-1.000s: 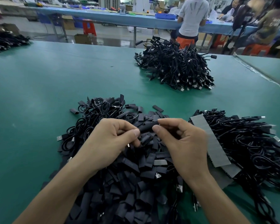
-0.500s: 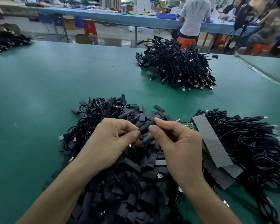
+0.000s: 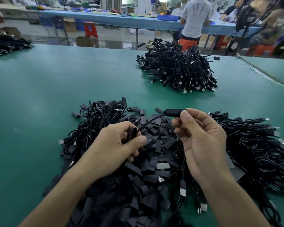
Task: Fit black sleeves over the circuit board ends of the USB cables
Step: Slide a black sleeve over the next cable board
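Since the earlier frame the hands have parted. The right grip (image 3: 202, 141) has raised the sleeve (image 3: 173, 112) above the sleeve pile (image 3: 138, 177), and the left grip (image 3: 115, 145) has slid back along the cable (image 3: 151, 122). The right grip pinches the sleeve's right end between thumb and forefinger, and the sleeve projects leftward from it. The left grip is curled round the cable lower down. Recommended: hold the cable taut and confirm the board end is fully covered before release.

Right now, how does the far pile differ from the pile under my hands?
The far pile is tangled cables, heaped high; the near pile is mostly loose flat black sleeves, spread low. The far pile sits alone; the near pile lies beneath the left hand and right hand. Both are black, on the green table.
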`<state>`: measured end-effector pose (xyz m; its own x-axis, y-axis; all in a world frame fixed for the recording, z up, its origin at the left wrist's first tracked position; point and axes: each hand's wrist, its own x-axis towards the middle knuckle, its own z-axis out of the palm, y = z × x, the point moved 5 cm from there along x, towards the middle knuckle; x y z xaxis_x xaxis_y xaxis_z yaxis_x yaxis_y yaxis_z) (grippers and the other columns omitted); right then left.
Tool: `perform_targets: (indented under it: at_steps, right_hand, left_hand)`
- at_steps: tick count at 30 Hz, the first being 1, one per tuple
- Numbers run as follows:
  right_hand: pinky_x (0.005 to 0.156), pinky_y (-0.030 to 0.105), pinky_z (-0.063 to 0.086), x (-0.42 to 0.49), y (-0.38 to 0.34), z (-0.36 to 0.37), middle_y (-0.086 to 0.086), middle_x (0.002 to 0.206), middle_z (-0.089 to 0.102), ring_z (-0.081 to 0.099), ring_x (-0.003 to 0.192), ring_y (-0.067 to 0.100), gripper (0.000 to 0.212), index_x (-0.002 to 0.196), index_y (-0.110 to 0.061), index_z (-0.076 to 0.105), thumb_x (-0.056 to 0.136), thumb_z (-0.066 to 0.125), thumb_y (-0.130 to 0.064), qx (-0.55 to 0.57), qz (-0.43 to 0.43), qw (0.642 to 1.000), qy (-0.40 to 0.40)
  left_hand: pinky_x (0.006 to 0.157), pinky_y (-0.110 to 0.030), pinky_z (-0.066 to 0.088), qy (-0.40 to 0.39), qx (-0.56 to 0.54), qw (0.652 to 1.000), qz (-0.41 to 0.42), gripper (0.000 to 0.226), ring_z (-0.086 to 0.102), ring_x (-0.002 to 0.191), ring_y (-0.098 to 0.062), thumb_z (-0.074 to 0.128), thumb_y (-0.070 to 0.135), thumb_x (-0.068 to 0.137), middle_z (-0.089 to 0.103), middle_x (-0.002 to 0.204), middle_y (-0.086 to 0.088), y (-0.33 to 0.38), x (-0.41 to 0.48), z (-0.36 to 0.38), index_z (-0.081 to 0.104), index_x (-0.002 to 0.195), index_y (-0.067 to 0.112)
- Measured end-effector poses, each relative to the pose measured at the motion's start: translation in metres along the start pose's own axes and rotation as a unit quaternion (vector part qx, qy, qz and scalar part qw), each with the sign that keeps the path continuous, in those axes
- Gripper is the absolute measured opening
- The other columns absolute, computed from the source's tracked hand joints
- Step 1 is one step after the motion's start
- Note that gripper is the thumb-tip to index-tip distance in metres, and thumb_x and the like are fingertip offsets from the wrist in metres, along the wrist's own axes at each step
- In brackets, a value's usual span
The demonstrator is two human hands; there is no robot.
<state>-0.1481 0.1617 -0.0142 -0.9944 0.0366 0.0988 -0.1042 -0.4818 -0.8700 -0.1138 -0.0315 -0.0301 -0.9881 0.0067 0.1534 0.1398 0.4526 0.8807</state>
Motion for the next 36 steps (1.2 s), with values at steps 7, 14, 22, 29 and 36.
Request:
perform_targets:
  at_steps: [7, 14, 22, 29, 36]
  right_hand:
    - [0.069, 0.023, 0.058, 0.011, -0.012, -0.018, 0.003, 0.085, 0.076, 0.073, 0.078, 0.018, 0.026, 0.095, -0.016, 0.072, 0.092, 0.059, 0.007, -0.221, -0.040, 0.974, 0.004]
    - [0.086, 0.021, 0.053, -0.001, -0.018, -0.028, -0.008, 0.097, 0.071, 0.063, 0.090, 0.005, 0.023, 0.106, -0.021, 0.074, 0.089, 0.068, -0.007, -0.646, -0.154, 0.748, -0.006]
    - [0.098, 0.043, 0.034, -0.012, -0.012, -0.054, 0.001, 0.139, 0.044, 0.036, 0.125, 0.025, 0.055, 0.136, -0.031, 0.047, 0.087, 0.064, -0.048, -0.805, -0.065, 0.587, 0.053]
    - [0.095, 0.046, 0.027, -0.010, -0.002, -0.052, 0.000, 0.139, 0.039, 0.027, 0.125, 0.024, 0.054, 0.136, -0.030, 0.048, 0.090, 0.056, -0.057, -0.807, -0.094, 0.580, 0.058]
    - [0.085, 0.032, 0.024, 0.012, -0.001, -0.029, -0.008, 0.112, 0.048, 0.036, 0.112, 0.016, 0.017, 0.103, -0.030, 0.067, 0.089, 0.069, -0.039, -0.759, -0.128, 0.639, -0.002]
  left_hand:
    - [0.065, -0.020, 0.045, 0.261, 0.049, 0.963, -0.034, 0.034, 0.058, 0.063, 0.008, 0.060, 0.059, 0.084, 0.063, 0.069, 0.025, -0.008, 0.002, -0.051, 0.067, 0.103, 0.032]
    - [0.103, -0.030, 0.028, 0.171, 0.190, 0.957, -0.135, 0.072, 0.039, 0.134, -0.024, 0.052, 0.049, 0.095, 0.040, 0.129, 0.001, -0.020, 0.003, -0.046, 0.026, 0.156, 0.023]
    - [0.104, -0.043, 0.026, 0.187, 0.287, 0.938, -0.046, 0.067, 0.025, 0.128, -0.016, 0.060, 0.054, 0.083, 0.034, 0.137, 0.007, 0.007, -0.005, -0.029, 0.047, 0.144, 0.027]
    - [0.066, -0.007, 0.042, 0.128, 0.094, 0.985, 0.061, 0.014, 0.057, 0.074, -0.001, 0.072, 0.024, 0.088, 0.062, 0.078, 0.015, 0.030, -0.013, 0.003, 0.066, 0.098, 0.032]
    - [0.059, -0.008, 0.042, 0.079, 0.064, 0.993, 0.056, 0.011, 0.058, 0.065, -0.001, 0.071, 0.024, 0.090, 0.063, 0.078, 0.022, 0.025, -0.016, 0.022, 0.067, 0.097, 0.031]
